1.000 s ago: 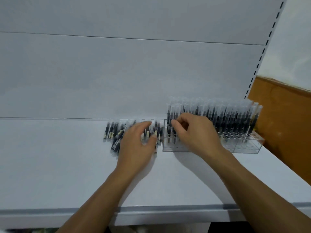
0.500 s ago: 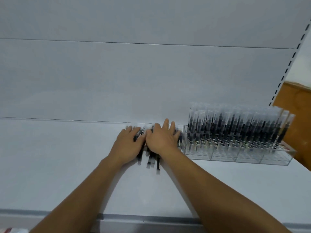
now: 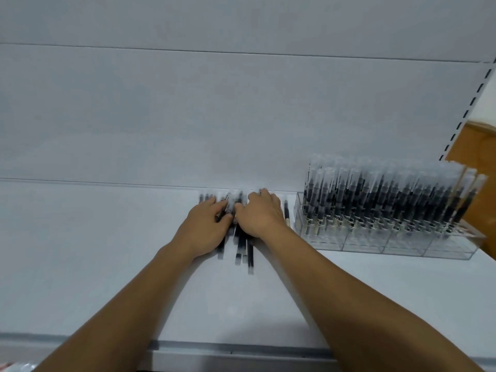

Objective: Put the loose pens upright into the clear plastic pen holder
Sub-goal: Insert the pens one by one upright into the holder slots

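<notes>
Both hands rest palm-down on a heap of loose pens [image 3: 242, 245], fingers bent over the barrels; whether either has closed on a pen cannot be told. Left hand [image 3: 206, 229] and right hand [image 3: 261, 214] sit side by side, thumbs nearly touching, forearms reaching in from the near edge. The slim black pens with clear caps lie flat on a smooth white shelf [image 3: 107, 264]. Just to their right stands a clear plastic holder [image 3: 375, 244], long and boxy, crowded with upright pens [image 3: 389, 194].
</notes>
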`<state>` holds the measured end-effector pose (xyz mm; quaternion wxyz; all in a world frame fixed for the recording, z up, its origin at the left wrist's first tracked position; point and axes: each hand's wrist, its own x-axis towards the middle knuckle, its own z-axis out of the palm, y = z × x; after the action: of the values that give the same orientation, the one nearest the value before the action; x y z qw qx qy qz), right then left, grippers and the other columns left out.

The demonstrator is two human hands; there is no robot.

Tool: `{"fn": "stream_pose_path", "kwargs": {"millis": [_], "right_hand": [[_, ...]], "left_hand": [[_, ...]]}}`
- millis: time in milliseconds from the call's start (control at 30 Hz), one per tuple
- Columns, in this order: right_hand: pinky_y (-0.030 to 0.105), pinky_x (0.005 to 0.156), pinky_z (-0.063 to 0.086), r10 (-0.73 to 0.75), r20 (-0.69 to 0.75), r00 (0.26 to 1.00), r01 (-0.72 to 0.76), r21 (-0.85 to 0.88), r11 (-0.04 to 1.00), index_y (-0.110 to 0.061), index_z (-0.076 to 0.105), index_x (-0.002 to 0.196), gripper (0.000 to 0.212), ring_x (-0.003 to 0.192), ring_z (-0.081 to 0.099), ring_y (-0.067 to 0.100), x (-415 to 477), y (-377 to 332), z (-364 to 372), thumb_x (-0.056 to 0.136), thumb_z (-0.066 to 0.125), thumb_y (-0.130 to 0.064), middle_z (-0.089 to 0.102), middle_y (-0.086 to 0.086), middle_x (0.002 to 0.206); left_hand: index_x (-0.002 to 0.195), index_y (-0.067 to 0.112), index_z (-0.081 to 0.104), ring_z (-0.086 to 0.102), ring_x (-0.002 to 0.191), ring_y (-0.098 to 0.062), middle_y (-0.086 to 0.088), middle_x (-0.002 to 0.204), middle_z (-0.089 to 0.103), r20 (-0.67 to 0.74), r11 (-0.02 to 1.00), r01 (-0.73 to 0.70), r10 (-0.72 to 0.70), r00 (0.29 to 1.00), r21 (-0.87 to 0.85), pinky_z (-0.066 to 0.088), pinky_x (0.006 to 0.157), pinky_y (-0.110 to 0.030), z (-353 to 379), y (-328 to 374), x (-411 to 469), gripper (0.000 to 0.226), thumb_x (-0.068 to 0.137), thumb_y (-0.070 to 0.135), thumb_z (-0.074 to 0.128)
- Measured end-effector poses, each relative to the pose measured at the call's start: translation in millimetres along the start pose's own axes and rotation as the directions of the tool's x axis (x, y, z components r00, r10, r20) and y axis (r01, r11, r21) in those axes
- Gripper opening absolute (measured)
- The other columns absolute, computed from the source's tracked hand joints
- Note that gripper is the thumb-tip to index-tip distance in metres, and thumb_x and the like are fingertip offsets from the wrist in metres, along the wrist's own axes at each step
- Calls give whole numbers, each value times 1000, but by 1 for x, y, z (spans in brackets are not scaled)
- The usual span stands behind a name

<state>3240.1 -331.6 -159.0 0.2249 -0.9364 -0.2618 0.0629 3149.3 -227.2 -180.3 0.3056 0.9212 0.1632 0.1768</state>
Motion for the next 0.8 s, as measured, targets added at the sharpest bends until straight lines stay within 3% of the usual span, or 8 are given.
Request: {"fn": "stream_pose_path", "kwargs": {"millis": [100,167,267,367,500,633,800], "right_hand": [[54,120,4,25,4,1000,-24,-88,996,-14,33,149,61,150,-4,31,5,3,-2,99,33,-48,9,6,163],[58,118,3,64,30,998,-61,-84,995,-16,31,151,63,150,-5,32,6,5,-2,98,32,-52,6,5,164],[55,117,16,74,55,996,-74,-13,997,-15,36,148,62,149,9,32,6,7,-4,99,31,-52,12,7,163],[50,114,27,9,48,999,-11,57,998,-9,42,142,55,142,25,30,2,7,-7,101,31,-44,26,10,155],[45,113,30,-118,95,988,109,92,990,-5,46,137,46,135,33,29,-10,0,-4,101,33,-29,35,10,145],[45,110,33,-252,163,954,226,163,960,-3,50,125,36,128,38,31,-24,-21,9,98,35,-21,39,11,133],[46,106,35,-356,128,926,328,198,924,-3,52,117,33,121,43,31,-35,-32,20,102,31,-24,43,13,126]], "left_hand": [[120,10,63,46,121,-27,-13,114,57,-16,1000,-4,3,1000,-24,23,79,-16,-1,-2,-1,30,98,27,49],[122,12,62,46,124,-25,-13,122,58,-29,1000,-4,3,1000,-27,25,84,-18,0,-2,-2,32,99,29,49],[131,18,58,43,131,-22,-4,134,54,-19,1000,-10,9,1000,-23,29,100,-26,0,-2,-2,37,100,32,46],[122,15,60,49,117,-21,1,115,59,-6,1000,-10,10,1000,-14,35,94,-28,-3,-1,-3,32,101,32,44],[100,8,60,55,90,-20,-1,85,60,-34,1000,-18,18,999,20,46,87,-40,-13,-6,-14,24,99,26,45],[94,4,56,54,87,-22,-8,85,60,-77,999,5,-3,997,36,46,84,-43,-27,-16,-35,24,100,23,42],[82,8,49,52,78,-24,-6,77,55,-143,998,2,7,990,69,46,76,-45,-36,-17,-54,25,100,23,41]]}}
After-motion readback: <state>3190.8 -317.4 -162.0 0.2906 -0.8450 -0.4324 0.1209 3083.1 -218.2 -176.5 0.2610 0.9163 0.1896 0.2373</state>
